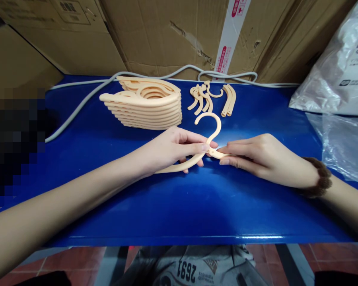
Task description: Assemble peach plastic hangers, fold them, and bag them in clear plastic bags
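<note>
A cream plastic clothes hanger (216, 126) is held between my two hands over the blue table, its hook curving up and to the left. My left hand (179, 149) pinches it at the joint below the hook, and one arm of the hanger runs under that hand to the left. With thumb and fingers, my right hand (253, 155) grips the other, right arm of the hanger close to the joint. Most of that right arm is hidden by the fingers. Behind my left hand lies a neat stack of cream hanger pieces (155, 107).
Several loose cream hooks (201, 97) and a few short curved arms (228, 100) lie at the back of the blue table (179, 210). A white cable (83, 104) crosses behind them. Cardboard boxes (167, 39) stand at the rear, and a clear plastic bag (331, 79) sits at right.
</note>
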Motion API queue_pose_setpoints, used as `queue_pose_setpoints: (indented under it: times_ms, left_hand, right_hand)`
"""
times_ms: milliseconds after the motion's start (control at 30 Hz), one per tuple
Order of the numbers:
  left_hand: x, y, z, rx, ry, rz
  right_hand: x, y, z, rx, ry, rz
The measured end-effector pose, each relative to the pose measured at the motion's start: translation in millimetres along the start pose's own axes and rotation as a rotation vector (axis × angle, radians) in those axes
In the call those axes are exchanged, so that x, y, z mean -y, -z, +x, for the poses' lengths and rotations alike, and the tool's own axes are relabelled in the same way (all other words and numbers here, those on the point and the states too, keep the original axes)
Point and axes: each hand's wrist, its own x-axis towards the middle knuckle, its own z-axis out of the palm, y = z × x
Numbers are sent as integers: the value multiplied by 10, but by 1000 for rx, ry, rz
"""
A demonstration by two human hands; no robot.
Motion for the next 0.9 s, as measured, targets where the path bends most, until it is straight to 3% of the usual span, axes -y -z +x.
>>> queue_pose_setpoints:
  times_ms: [300, 667, 900]
  left_hand:
    - [15, -48, 4, -42, -56, 51]
    - [49, -45, 9, -12, -106, 146]
    - [17, -67, -16, -8, -73, 140]
  right_hand:
    - [47, -9, -3, 2, -21, -63]
    - [82, -5, -14, 15, -33, -76]
    - [103, -29, -11, -3, -21, -124]
